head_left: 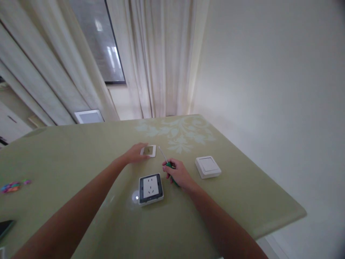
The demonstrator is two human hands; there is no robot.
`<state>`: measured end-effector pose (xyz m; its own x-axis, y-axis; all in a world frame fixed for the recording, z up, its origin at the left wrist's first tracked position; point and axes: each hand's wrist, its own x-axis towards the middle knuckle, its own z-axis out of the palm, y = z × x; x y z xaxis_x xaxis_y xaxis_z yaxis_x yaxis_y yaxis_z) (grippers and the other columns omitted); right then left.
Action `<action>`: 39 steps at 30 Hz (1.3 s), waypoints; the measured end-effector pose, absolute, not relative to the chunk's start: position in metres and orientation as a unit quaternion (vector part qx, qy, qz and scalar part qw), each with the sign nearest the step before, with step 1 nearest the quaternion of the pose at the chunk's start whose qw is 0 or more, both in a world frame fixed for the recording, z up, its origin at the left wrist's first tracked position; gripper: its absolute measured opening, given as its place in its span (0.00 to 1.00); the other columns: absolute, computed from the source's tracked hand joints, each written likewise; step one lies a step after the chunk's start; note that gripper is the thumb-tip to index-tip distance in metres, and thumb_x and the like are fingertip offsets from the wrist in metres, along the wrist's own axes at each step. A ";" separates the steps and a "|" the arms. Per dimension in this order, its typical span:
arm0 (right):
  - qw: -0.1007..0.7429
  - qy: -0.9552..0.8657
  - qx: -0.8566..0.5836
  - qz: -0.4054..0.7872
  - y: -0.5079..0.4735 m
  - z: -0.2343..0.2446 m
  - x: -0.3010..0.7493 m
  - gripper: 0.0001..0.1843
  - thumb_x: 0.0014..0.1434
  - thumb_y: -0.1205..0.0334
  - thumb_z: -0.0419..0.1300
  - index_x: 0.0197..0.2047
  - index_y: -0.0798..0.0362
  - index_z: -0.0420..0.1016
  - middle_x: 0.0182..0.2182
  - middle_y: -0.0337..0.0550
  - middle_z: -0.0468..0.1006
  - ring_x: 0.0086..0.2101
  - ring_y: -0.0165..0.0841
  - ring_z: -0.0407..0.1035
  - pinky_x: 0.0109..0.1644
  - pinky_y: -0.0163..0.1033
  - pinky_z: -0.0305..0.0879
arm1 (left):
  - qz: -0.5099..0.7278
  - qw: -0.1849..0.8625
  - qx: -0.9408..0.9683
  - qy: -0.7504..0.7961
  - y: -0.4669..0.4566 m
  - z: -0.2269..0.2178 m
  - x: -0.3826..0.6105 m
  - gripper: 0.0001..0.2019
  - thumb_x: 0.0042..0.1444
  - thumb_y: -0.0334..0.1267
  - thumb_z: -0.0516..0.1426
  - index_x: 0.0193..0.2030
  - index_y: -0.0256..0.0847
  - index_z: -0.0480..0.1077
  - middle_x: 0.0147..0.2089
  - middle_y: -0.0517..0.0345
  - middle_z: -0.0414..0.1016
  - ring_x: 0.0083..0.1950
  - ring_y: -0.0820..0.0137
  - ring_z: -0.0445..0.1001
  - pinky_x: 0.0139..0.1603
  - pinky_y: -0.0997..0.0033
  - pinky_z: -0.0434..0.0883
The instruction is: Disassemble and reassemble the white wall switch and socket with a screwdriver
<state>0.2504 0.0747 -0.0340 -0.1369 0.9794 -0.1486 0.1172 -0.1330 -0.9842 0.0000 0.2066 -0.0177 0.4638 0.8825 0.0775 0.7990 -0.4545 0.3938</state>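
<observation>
My left hand [137,153] grips a square white faceplate frame [154,151] by its edges, thumb and fingers on opposite sides, low over the table or on it. Small dark bits, too small to name, show inside the frame's opening. In my right hand [179,174] is a screwdriver [169,164] with a green handle, its thin metal shaft pointing up and left toward the frame. Just left of that hand, a wall socket [151,187] lies face up on its white box, its dark inner rim exposed around the white slotted face.
A white wall switch [208,166] sits to the right on the green table [221,212]. Colourful small items [13,186] lie far left, above a dark flat object [5,227]. Curtains [161,57] hang behind the table; a white wall [269,90] borders its right side.
</observation>
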 end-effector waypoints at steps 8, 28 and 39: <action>0.411 -0.495 -0.529 0.553 0.076 -0.031 0.248 0.08 0.72 0.60 0.66 0.48 0.56 0.76 0.33 0.34 0.75 0.25 0.23 0.67 0.24 0.28 0.65 | 0.101 0.157 0.872 0.452 0.177 -0.029 0.004 0.35 0.55 0.60 0.70 0.63 0.40 0.77 0.64 0.41 0.78 0.66 0.47 0.75 0.70 0.48 0.69; 0.426 -0.493 -0.527 0.545 0.075 -0.035 0.248 0.08 0.72 0.61 0.66 0.48 0.57 0.77 0.33 0.34 0.76 0.23 0.23 0.67 0.22 0.27 0.63 | 0.104 0.086 0.842 0.522 0.164 -0.027 -0.005 0.11 0.72 0.45 0.63 0.49 0.38 0.79 0.51 0.51 0.82 0.55 0.58 0.80 0.61 0.47 0.76; 0.456 -0.485 -0.512 0.542 0.070 -0.025 0.252 0.15 0.55 0.53 0.67 0.43 0.52 0.77 0.29 0.34 0.74 0.22 0.27 0.67 0.19 0.31 0.63 | 0.264 0.107 0.773 0.567 0.105 -0.007 -0.003 0.10 0.72 0.41 0.57 0.47 0.40 0.79 0.44 0.50 0.83 0.46 0.58 0.81 0.54 0.56 0.77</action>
<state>0.2516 0.0702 -0.0249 -0.0593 0.9919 -0.1123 0.0016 -0.1124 -0.9937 -0.0033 0.1051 -0.0070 0.2170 0.9333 0.2862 0.8206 -0.3331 0.4643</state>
